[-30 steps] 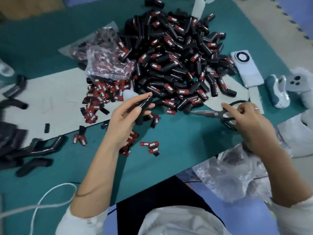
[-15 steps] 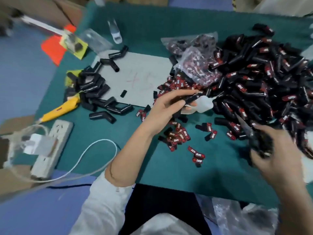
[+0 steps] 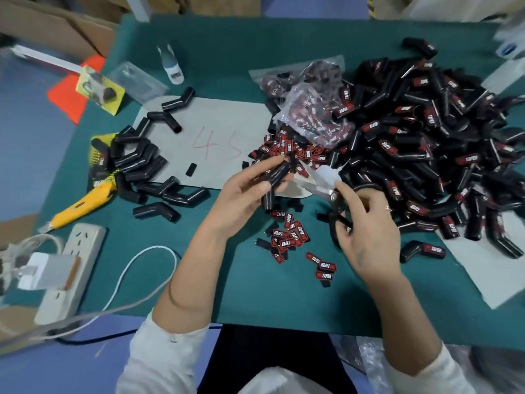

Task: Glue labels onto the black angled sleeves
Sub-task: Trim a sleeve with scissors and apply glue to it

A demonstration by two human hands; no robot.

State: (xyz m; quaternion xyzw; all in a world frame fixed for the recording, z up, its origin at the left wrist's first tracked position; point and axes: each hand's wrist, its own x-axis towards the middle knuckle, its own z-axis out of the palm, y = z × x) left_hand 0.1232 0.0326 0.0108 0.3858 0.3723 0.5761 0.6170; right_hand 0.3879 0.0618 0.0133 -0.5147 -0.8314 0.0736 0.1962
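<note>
A yellow utility knife (image 3: 80,205) lies at the left of the frame, just above a white power strip (image 3: 69,273) with a plugged-in charger (image 3: 42,271). A white cable (image 3: 133,275) loops lower left. An orange sheet (image 3: 74,93) sits upper left.

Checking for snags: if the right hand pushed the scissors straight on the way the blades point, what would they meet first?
Likely the black sleeve held in the left hand: the scissors in the right hand point up-left at it, though depth is unclear.
</note>
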